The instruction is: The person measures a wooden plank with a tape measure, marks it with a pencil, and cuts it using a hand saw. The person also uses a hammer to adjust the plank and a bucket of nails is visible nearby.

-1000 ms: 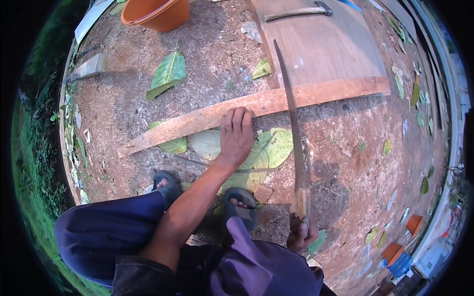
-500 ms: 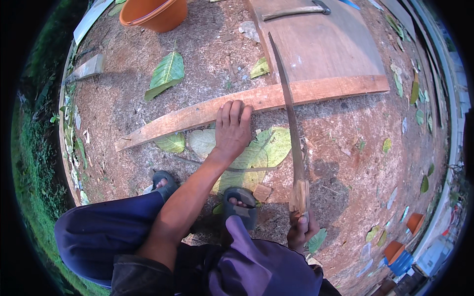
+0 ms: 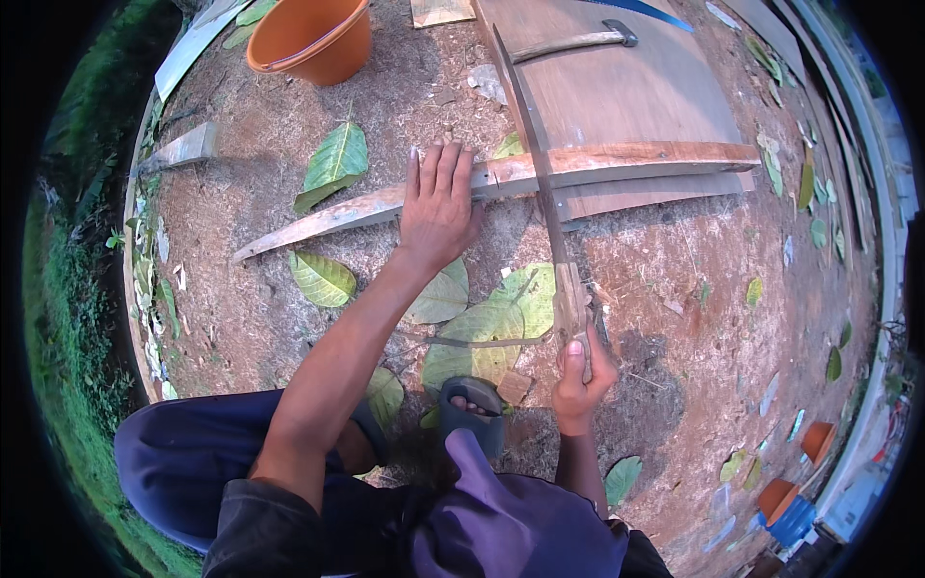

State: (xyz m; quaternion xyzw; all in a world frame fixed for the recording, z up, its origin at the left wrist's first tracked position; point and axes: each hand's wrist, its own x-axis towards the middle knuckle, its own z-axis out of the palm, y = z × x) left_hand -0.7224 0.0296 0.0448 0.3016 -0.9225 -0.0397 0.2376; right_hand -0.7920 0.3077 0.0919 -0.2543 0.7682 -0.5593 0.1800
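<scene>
My right hand [image 3: 585,374] is closed round the wooden handle of a handsaw [image 3: 568,294]. The long thin blade runs away from me and crosses a narrow wooden plank [image 3: 617,162]; whether its teeth bite into the wood, I cannot tell. Left of the blade, my left hand [image 3: 440,197] grips the plank from above, fingers over its far edge and thumb mostly hidden. The plank's right part lies over a flat plywood sheet [image 3: 626,96], and its left part stretches out over the soil.
A hammer [image 3: 578,43] lies on the plywood, near a blue saw blade [image 3: 641,12]. An orange bucket [image 3: 323,48] stands at the far left. A wood block [image 3: 188,147], a small wood offcut [image 3: 514,387] and large leaves [image 3: 482,337] lie on the soil. My sandalled foot [image 3: 470,409] is close by.
The saw and my right hand have moved away from me. My left hand has shifted farther forward with the plank, which has tilted so more of its near side shows.
</scene>
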